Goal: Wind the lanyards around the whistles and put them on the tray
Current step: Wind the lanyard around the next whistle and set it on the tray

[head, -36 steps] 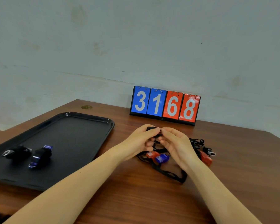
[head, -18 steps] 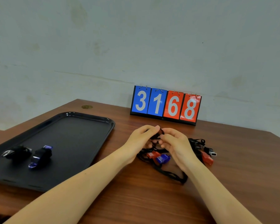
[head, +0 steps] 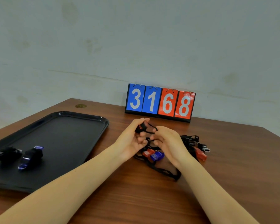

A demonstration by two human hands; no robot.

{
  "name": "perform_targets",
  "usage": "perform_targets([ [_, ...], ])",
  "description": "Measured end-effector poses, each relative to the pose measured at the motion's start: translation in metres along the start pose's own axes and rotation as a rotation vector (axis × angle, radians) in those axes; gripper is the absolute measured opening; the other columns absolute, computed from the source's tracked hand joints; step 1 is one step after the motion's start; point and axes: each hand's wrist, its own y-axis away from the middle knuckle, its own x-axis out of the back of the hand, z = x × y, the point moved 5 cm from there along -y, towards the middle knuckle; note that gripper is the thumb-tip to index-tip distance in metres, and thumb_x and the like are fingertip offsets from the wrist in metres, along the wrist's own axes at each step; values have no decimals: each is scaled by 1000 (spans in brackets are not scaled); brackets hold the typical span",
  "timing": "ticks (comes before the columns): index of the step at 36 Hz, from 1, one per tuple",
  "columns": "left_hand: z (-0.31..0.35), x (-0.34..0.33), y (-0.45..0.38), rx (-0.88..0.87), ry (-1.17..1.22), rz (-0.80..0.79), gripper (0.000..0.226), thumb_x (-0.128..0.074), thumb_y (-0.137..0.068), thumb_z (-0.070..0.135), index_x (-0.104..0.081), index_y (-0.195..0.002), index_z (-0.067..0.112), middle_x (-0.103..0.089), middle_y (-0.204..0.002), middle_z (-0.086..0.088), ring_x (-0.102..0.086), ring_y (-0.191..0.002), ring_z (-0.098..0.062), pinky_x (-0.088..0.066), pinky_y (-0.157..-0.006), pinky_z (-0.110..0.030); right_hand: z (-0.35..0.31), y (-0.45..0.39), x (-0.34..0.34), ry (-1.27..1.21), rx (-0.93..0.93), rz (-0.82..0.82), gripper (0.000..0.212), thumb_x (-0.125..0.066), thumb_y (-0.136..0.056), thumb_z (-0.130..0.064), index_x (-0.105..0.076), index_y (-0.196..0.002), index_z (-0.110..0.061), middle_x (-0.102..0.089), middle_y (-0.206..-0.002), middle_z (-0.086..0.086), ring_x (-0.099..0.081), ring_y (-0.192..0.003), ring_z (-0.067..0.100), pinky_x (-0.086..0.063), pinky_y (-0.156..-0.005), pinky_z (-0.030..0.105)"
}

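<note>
Head view shows both hands raised just above the tabletop (head: pixel 233 159) at centre. Left hand (head: pixel 132 139) has its fingers curled round a whistle (head: pixel 141 127) partly wrapped in black cord; right hand (head: pixel 166 143) pinches the black lanyard (head: pixel 152 126) running from it. Beneath and right of the hands lies a tangle of red and blue whistles (head: pixel 153 155). Two wound whistles (head: pixel 29 156) lie on the black tray (head: pixel 63 135) at left. Far behind stands a scoreboard (head: pixel 160 102) reading 3168

Stained pale wall (head: pixel 136 38), wooden table (head: pixel 233 159)
</note>
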Motion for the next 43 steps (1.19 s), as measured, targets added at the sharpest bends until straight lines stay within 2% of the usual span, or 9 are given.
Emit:
perform_targets([
  [5, -3, -6, 2, 54, 74, -48, 28, -64, -86, 33, -65, -101, 9, -42, -56, 2, -39, -49, -7, -39, -64, -22, 3, 1, -8, -588, -72, -202, 11, -54, -87, -11, -58, -94, -4, -53, -108, 21, -45, -108, 32, -48, -58, 20],
  [8, -4, -8, 0, 73, 140, -54, 39, -64, -87, 33, -61, -118, 10, -48, -57, 2, -44, -50, -7, -41, -64, -22, 4, 1, -9, -634, -90, -246, 14, -56, -88, -16, -58, -95, -4, -46, -109, 24, -41, -105, 32, -40, -52, 20],
  [10, -3, -7, -1, 78, 202, -39, 33, -66, -85, 32, -62, -111, 13, -48, -57, 2, -43, -51, -7, -40, -63, -21, 4, -1, -10, -561, -97, -245, 16, -58, -89, -20, -61, -94, -5, -45, -114, 24, -48, -97, 29, -38, -50, 19],
  [15, 0, 1, 1, 106, 272, 31, 20, -67, -86, 32, -63, -93, 13, -46, -56, 2, -42, -48, -7, -39, -63, -21, -7, 4, -9, 58, 118, -140, 17, -53, -96, -17, -66, -96, -7, -56, -80, 5, -46, -62, 9, -38, -52, 20],
  [20, -5, 11, 2, 252, 219, 107, 27, -71, -83, 32, -62, -93, 9, -49, -56, 2, -41, -47, -5, -39, -63, -19, -18, 13, -17, 983, 589, -40, 6, -59, -92, -21, -60, -97, -22, -56, -89, -16, -52, -82, -1, -42, -72, 11],
  [23, -7, 17, 0, 300, 96, 138, 32, -73, -81, 37, -62, -98, 13, -52, -57, 2, -42, -49, -6, -41, -59, -20, -16, 15, -13, 1183, 748, -51, 8, -60, -91, -19, -59, -98, -23, -49, -89, -18, -44, -84, -1, -38, -74, 12],
  [28, -2, 15, 1, 335, -203, 65, 35, -69, -82, 49, -60, -88, 16, -50, -55, 4, -43, -50, -7, -41, -60, -21, -22, 20, -8, 1101, 782, 17, 9, -61, -91, -15, -62, -98, -20, -55, -91, -12, -49, -84, -1, -40, -73, 12],
  [35, 7, 11, 3, 244, -489, 11, 42, -59, -87, 57, -62, -104, 19, -43, -54, 6, -39, -50, -7, -40, -59, -21, -32, 25, -3, 912, 827, 117, 11, -65, -89, -13, -68, -97, -19, -64, -92, -9, -58, -89, 4, -46, -79, 13],
  [43, 11, 2, -2, 73, -542, -134, 35, -41, -97, 44, -59, -112, 18, -36, -58, 5, -33, -50, -10, -36, -59, -26, -34, 21, 4, 535, 536, 66, 17, -63, -89, -6, -71, -96, -19, -71, -100, -11, -65, -96, 1, -50, -82, 12],
])
